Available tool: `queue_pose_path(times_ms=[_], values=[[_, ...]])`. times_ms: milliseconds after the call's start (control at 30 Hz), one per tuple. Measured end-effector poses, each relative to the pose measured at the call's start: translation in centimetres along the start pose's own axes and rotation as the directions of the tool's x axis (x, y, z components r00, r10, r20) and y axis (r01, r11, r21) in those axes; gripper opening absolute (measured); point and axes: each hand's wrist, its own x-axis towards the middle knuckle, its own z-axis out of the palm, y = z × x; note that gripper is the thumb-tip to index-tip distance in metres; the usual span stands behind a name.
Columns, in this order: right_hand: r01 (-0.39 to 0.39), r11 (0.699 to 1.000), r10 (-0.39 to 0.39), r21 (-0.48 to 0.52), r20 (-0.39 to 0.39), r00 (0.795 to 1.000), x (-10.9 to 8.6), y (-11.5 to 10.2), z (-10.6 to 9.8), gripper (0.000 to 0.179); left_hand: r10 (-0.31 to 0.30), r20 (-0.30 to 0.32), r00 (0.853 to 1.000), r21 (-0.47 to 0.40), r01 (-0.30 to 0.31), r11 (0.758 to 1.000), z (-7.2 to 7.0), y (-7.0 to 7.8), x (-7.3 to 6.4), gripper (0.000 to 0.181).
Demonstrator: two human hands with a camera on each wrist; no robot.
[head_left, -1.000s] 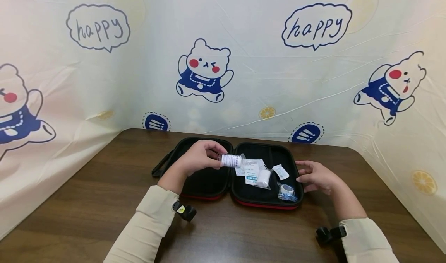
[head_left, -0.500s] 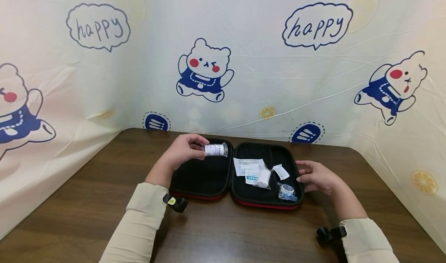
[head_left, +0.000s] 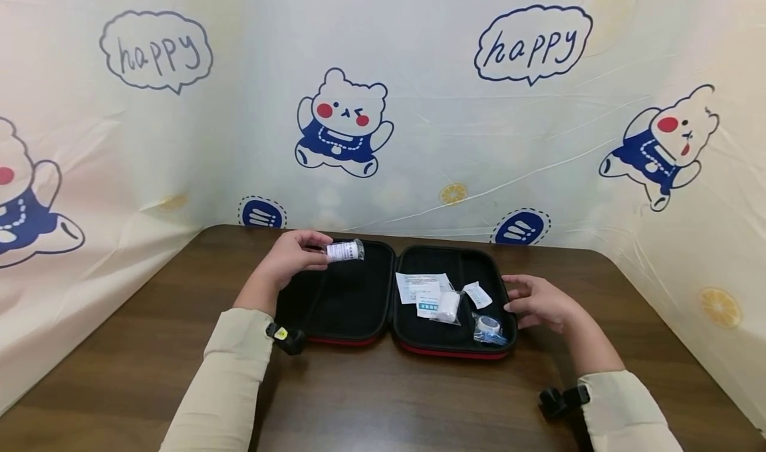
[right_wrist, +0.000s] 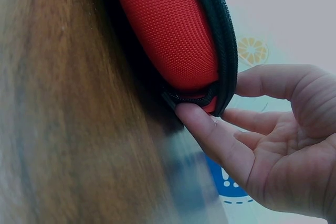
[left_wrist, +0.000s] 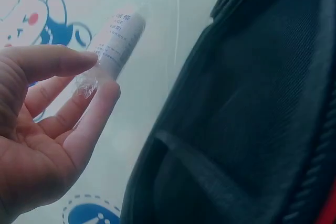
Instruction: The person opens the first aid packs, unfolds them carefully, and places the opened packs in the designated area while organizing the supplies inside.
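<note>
My left hand pinches a rolled bandage in clear wrapping between thumb and fingertips. It holds the roll above the left half of an open black zip case. In the left wrist view, the printed bandage points up and away from the fingers. At the case's right end, my right hand grips the edge. The right wrist view shows thumb and forefinger either side of the rim, by a small loop on the red shell.
In the case's right half lie printed paper packets, a white wrapped roll, a small white packet and a blue-wrapped tape roll. The wooden table ends at a printed cloth backdrop.
My left hand has carried the bandage leftward from over the case's right half, across the hinge, to the left half's far side. The right hand keeps its place at the case edge.
</note>
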Motion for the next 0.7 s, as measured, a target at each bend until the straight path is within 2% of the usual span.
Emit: queue_pose_path(times_ms=[367, 533, 700], values=[[-0.001, 1.000, 0.001, 0.008, 0.003, 1.000, 0.2, 0.0, 0.1, 0.074, -0.154, 0.042, 0.987, 0.051, 0.151, 0.987, -3.2, -1.3, 1.9, 0.039], [-0.002, 1.000, 0.002, 0.008, 0.002, 1.000, 0.2, 0.1, 0.1, 0.075, -0.163, 0.064, 0.985, 0.154, 0.151, 0.976, -4.4, -1.4, 2.1, 0.036], [-0.006, 1.000, 0.006, 0.011, -0.001, 1.000, 0.2, 0.1, 0.0, 0.075, -0.162, 0.058, 0.985, 0.270, 0.141, 0.952, -5.6, -1.7, 1.9, 0.033]])
